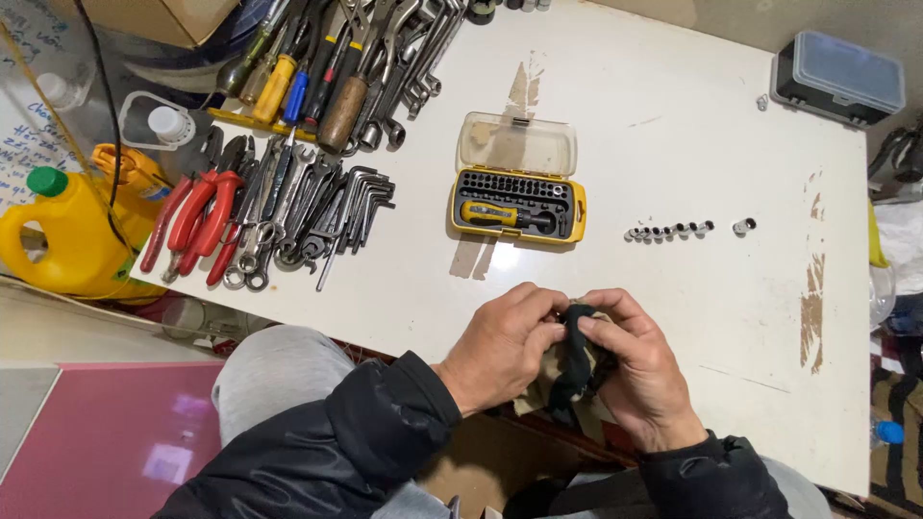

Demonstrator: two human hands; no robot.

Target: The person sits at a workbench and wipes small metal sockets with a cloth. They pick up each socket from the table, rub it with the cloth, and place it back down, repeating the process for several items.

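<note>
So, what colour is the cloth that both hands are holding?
The cloth is black; the head view shows it between the left hand and right hand.

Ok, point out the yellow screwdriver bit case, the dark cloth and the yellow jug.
yellow bit case (517, 206): head view, open tray.
dark cloth (577, 358): head view, fold between both hands.
yellow jug (67, 242): head view, body.

Left hand and right hand pinch black cloth at white table edge; open screwdriver kit beyond.
</note>
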